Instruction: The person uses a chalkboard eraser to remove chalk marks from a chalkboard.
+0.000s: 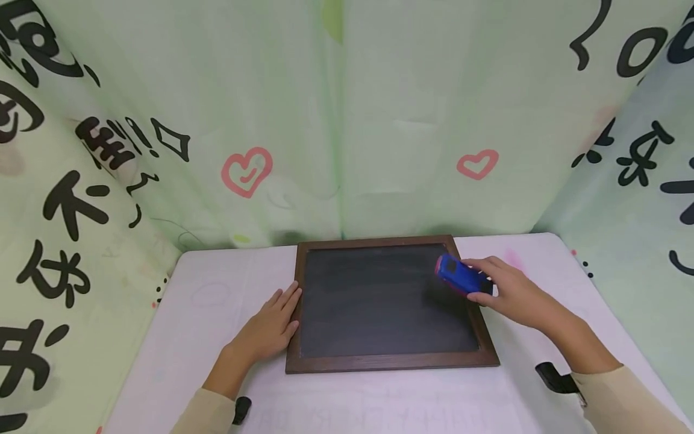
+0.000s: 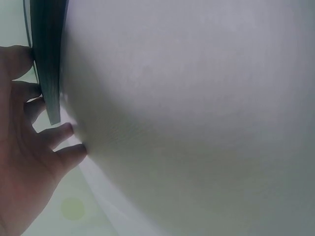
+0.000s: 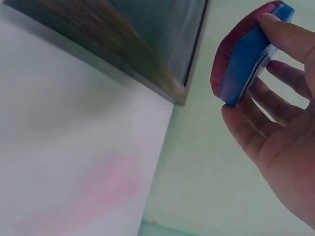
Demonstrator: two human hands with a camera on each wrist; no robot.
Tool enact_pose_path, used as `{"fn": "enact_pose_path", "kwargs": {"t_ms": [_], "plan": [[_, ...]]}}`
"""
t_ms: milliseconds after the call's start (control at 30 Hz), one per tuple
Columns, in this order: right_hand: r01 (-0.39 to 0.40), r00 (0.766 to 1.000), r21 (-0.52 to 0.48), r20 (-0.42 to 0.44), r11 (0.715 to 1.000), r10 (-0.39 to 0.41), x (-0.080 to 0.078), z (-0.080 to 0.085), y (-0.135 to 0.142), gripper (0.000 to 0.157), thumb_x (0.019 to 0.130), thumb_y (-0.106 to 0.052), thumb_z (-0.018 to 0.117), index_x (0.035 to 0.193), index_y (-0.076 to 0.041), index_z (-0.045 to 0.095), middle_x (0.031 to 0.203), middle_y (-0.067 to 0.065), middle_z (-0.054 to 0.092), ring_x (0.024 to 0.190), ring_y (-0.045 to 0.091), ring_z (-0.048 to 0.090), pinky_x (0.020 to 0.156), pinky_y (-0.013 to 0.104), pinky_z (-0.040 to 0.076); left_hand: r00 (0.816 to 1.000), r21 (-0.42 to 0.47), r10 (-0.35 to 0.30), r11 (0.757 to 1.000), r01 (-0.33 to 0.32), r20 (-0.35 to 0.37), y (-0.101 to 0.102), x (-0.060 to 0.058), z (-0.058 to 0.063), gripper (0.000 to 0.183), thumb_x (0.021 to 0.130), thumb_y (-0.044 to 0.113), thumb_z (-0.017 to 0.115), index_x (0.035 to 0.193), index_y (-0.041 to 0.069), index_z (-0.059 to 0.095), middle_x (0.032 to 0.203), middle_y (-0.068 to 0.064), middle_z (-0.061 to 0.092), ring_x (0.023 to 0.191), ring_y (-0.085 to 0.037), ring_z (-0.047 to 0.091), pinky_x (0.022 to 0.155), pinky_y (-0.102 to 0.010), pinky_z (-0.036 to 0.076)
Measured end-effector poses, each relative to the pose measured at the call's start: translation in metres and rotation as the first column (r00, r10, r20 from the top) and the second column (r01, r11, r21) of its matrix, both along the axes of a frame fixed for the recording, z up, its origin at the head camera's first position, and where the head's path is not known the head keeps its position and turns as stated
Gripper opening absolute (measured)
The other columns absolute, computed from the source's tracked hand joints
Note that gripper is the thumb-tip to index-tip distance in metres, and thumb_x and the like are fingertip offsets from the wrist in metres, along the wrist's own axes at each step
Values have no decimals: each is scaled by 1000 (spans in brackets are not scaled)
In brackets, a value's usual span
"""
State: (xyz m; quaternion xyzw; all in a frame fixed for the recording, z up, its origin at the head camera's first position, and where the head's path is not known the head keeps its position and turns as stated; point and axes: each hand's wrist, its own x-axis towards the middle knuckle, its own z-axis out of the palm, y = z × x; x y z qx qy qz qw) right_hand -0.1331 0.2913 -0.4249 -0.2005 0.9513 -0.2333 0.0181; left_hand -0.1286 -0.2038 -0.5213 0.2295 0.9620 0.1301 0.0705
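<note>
A small chalkboard (image 1: 379, 301) with a brown wooden frame lies in the middle of the white table, some faint smudges on its dark face. Straight fingers of my left hand (image 1: 273, 325) rest against the frame's left side; the left wrist view shows that hand (image 2: 29, 142) beside the frame's edge (image 2: 48, 54). My right hand (image 1: 512, 292) grips a blue board eraser (image 1: 461, 274) above the board's upper right part. Seen from the right wrist, the eraser (image 3: 246, 59) has a dark red felt pad, and thumb and fingers of the right hand (image 3: 290, 123) pinch it, apart from the board.
The white table (image 1: 379, 404) bears a faint pink stain (image 1: 514, 259) at its far right. A pale green curtain (image 1: 401, 120) with black writing and red hearts hangs behind and on both sides. Black straps (image 1: 555, 378) show near the sleeves.
</note>
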Motion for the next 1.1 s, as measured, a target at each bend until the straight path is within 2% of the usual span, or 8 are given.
{"fn": "enact_pose_path", "kwargs": {"t_ms": [200,333,467,633,833,1100], "plan": [[107,994,-20,-15,994,-108,-7,8,16,71,94,-24,78,149,3,43,132,31,54,111,49,61,78,57,62,1000,9,11,1000,-11,7,-1,1,1,66,110,28,47,165,5,19,174,-10,15,157,-44,22,124,-60,29],[191,981,-14,-27,982,-191,-9,7,30,74,95,-28,77,149,6,41,129,32,53,110,50,59,78,60,61,1000,6,11,1000,-11,10,-1,1,1,66,110,28,47,165,4,20,174,-11,15,157,-44,21,124,-60,28],[287,957,7,-35,958,-287,-11,1,46,79,95,-34,76,148,11,39,126,36,49,109,52,55,79,65,58,1000,15,14,1000,-15,18,0,2,1,66,110,27,47,165,4,20,174,-11,15,157,-44,21,124,-61,28],[396,918,44,11,917,-397,-13,-10,65,85,97,-41,72,147,17,34,129,45,42,109,60,50,82,71,56,999,35,21,999,-22,29,1,2,2,66,109,26,47,165,4,20,174,-11,15,157,-44,21,124,-61,27],[449,888,108,58,887,-457,-11,-25,82,86,98,-40,70,143,24,33,125,49,40,106,63,50,84,74,52,1000,23,19,1000,-19,17,1,2,1,66,109,26,47,165,4,20,174,-11,16,157,-44,21,124,-60,27],[450,867,186,145,874,-477,-8,-47,91,88,96,-37,72,137,30,31,118,52,41,102,61,51,85,74,51,1000,34,7,999,-8,11,1,2,1,66,109,26,47,165,3,20,174,-12,16,157,-45,21,124,-61,27]]}}
